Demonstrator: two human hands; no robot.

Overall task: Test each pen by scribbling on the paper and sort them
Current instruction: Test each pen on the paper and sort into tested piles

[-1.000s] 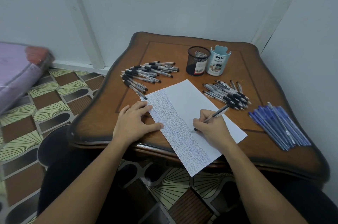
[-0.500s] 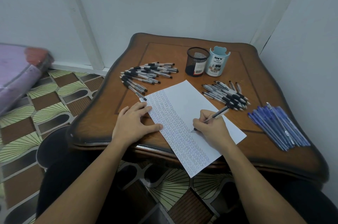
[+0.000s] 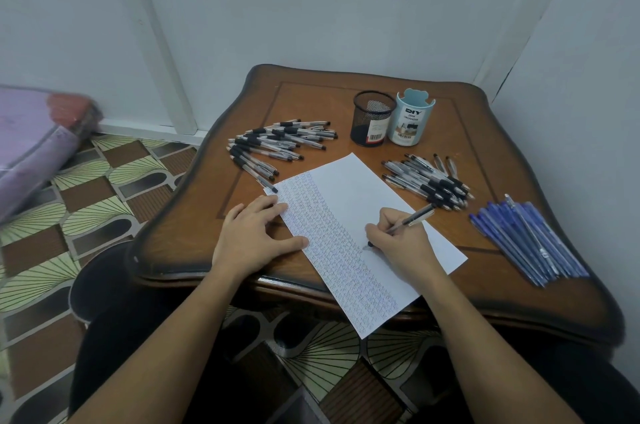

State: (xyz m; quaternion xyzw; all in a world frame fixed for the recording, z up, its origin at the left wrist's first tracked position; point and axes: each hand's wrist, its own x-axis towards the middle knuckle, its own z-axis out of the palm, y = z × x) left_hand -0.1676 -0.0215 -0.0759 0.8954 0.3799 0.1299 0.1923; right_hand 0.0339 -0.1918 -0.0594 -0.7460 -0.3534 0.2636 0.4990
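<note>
White paper (image 3: pixel 349 191) overhanging table (image 3: pixel 311 101), right hand (image 3: pixel 403 245) pinching pen (image 3: pixel 414 217), barrel half hidden, left hand (image 3: pixel 252 240) flat on paper.

"DIY DESK ORGANIZER" on the light-blue cup (image 3: pixel 411 122); barcode label, digits unreadable, on the mesh cup (image 3: pixel 372 119).

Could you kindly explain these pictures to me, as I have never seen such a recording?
There is no machine: a person wears a camera on the head, so the single view looks down at their own bare hands. The left hand rests flat at the edge of a white sheet of paper, half covered in scribbles, on a brown wooden table. The right hand grips a clear black-grip pen, its tip at the sheet. One pile of clear pens lies left of the sheet, a second pile right of it, a bunch of blue pens farther right. A black mesh cup and a pale blue desk organiser stand behind.
</note>
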